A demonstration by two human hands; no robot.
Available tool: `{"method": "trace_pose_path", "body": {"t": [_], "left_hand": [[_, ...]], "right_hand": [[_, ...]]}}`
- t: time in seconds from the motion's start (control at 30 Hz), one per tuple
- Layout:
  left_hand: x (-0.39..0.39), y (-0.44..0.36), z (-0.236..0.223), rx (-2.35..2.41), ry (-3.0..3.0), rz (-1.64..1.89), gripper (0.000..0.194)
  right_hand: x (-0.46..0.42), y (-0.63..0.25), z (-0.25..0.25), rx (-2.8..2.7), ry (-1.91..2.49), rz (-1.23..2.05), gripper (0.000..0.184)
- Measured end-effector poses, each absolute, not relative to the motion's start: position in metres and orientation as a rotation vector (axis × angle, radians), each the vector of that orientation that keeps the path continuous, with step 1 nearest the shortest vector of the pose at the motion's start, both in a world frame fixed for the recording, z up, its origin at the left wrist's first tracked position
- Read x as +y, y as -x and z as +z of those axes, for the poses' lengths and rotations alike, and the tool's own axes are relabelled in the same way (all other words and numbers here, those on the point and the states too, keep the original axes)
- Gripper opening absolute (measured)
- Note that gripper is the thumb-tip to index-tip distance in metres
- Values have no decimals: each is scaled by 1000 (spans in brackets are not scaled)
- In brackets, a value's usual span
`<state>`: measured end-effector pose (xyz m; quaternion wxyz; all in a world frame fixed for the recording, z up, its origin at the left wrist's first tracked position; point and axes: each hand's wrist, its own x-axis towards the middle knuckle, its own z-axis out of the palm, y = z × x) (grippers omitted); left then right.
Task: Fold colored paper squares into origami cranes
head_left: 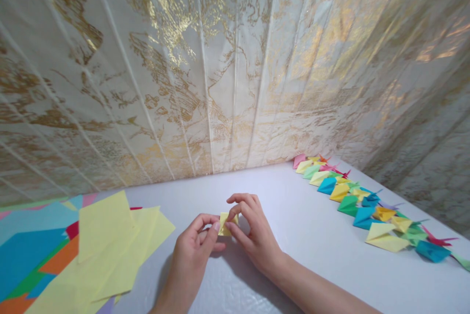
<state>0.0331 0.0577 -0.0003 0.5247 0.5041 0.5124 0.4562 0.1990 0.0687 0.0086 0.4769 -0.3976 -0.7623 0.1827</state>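
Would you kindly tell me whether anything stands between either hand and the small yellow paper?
Nothing visible does: the left hand and right hand both touch the small yellow paper, while the yellow sheets and folded paper pieces lie apart, to either side.

Bright light glints off the gold-patterned backdrop (172, 15), while soft shadows lie on the white table (286, 206).
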Motion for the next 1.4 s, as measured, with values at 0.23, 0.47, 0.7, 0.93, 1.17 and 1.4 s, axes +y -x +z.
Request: {"method": "trace_pose_path", "body": {"t": [0.23, 0.47, 0.7, 0.93, 1.17, 1.4], "left_hand": [[57, -34, 8, 1236, -1183, 1131, 41], [56, -35, 5, 1179, -1178, 1158, 39], [55, -34, 12, 1210, -1167, 1181, 42], [56, -35, 19, 1224, -1135, 1199, 43], [56, -36, 23, 1277, -1152, 1207, 43], [53, -33, 10, 1250, -1197, 1152, 40]], "right_hand": [[69, -200, 13, -1947, 905, 336, 19], [69, -200, 12, -1945, 880, 293, 20], [71, -203, 13, -2044, 840, 78, 12], [68, -203, 15, -2080, 890, -21, 15], [69, -202, 13, -2086, 914, 3, 16], [68, -202, 14, -2000, 924, 141, 16]]}}
